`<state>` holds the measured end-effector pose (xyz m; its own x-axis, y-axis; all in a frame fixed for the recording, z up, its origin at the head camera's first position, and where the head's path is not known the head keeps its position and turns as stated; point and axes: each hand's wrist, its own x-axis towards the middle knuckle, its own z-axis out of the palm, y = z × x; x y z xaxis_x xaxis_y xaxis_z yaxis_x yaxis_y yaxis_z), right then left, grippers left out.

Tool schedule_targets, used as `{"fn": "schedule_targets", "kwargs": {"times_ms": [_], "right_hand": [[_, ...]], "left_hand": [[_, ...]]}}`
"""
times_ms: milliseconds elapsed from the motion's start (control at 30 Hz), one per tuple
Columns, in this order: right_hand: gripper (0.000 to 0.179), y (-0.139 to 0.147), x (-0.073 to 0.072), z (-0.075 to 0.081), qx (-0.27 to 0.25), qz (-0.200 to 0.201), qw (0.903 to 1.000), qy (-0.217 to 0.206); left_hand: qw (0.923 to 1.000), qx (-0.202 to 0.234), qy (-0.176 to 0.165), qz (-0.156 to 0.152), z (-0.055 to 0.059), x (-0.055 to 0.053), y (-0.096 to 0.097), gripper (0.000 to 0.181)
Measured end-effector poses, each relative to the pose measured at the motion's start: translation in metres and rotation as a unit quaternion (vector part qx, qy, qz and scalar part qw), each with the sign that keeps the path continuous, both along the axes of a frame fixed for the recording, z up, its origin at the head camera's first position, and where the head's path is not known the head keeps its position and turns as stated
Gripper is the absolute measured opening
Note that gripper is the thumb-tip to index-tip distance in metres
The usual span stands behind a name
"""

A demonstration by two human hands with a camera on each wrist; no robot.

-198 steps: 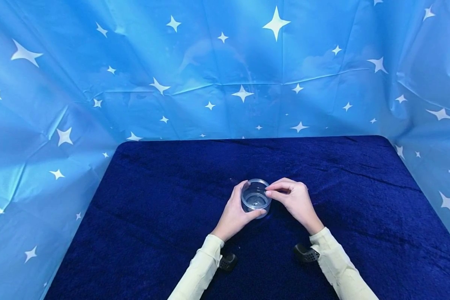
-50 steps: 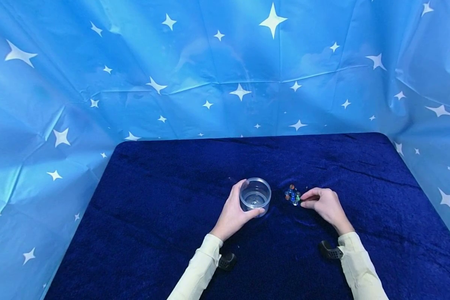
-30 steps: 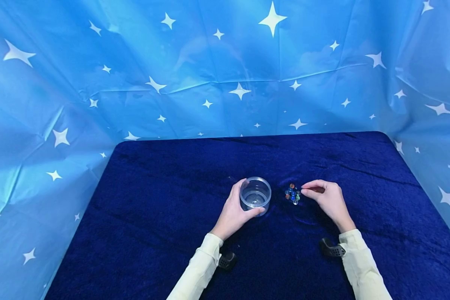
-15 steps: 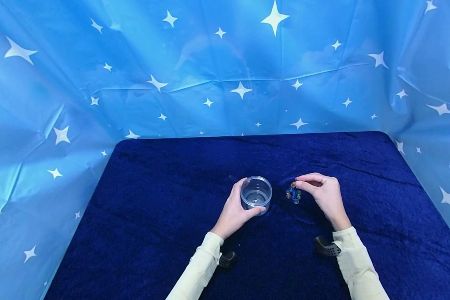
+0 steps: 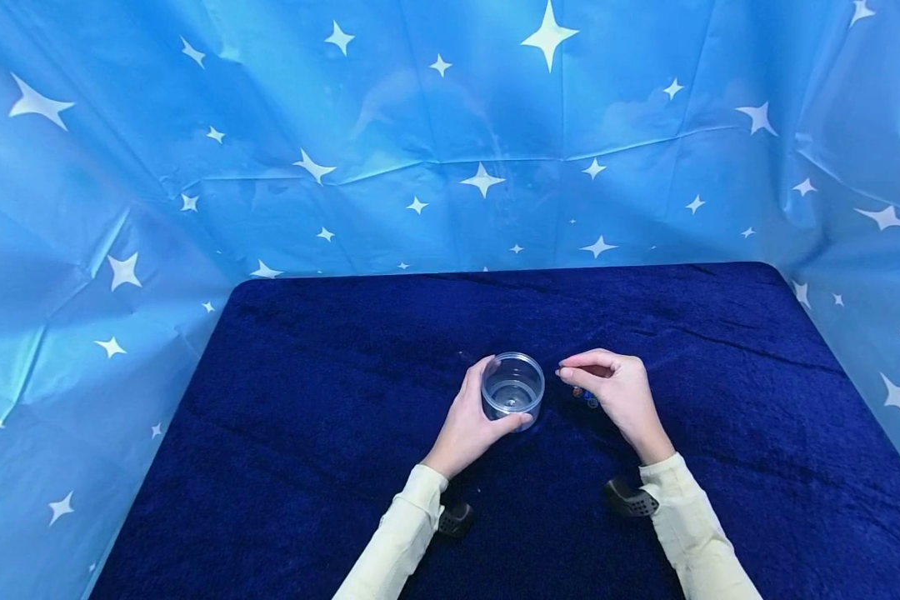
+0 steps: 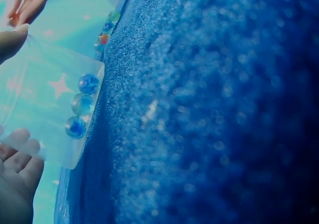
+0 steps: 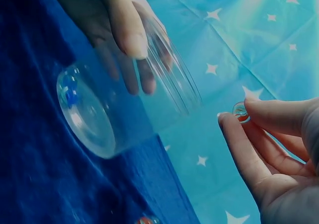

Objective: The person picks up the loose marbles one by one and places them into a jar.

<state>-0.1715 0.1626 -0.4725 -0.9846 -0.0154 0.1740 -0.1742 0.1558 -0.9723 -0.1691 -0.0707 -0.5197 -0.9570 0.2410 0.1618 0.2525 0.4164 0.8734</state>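
My left hand (image 5: 468,425) grips a clear round plastic jar (image 5: 512,385) from its left side, thumb toward the front. The jar stands upright on the cloth, its mouth uncovered. Through its wall, the left wrist view shows three bluish marbles (image 6: 82,104) at the bottom. Right of the jar and level with its rim, my right hand (image 5: 621,396) pinches a clear marble with an orange-red streak (image 7: 241,112) between thumb and fingers. Below that hand lies a cluster of glass marbles (image 5: 587,397), mostly hidden by it in the head view.
Dark blue plush cloth (image 5: 330,400) covers the table. A light blue curtain with white stars (image 5: 420,125) hangs behind and along both sides. Black wrist devices (image 5: 456,520) are worn under the pale sleeves (image 5: 397,533).
My right hand went from the jar's rim to the marble cluster, pinched a marble at its far end, and has moved left toward the jar. My left hand has kept its grip.
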Motion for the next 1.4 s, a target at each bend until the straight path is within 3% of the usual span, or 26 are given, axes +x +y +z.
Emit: {"fn": "schedule_targets", "kwargs": {"times_ms": [533,1400], "right_hand": [[0.017,-0.021,0.001,0.000,-0.009,0.031,0.9995,0.001],[0.012,-0.027,0.000,0.001,0.043,0.049,0.9977,0.017]], "left_hand": [[0.9999,0.011,0.006,0.001,-0.002,0.000,0.001,0.092],[0.9998,0.018,0.011,-0.002,-0.001,0.001,0.001,0.091]]}}
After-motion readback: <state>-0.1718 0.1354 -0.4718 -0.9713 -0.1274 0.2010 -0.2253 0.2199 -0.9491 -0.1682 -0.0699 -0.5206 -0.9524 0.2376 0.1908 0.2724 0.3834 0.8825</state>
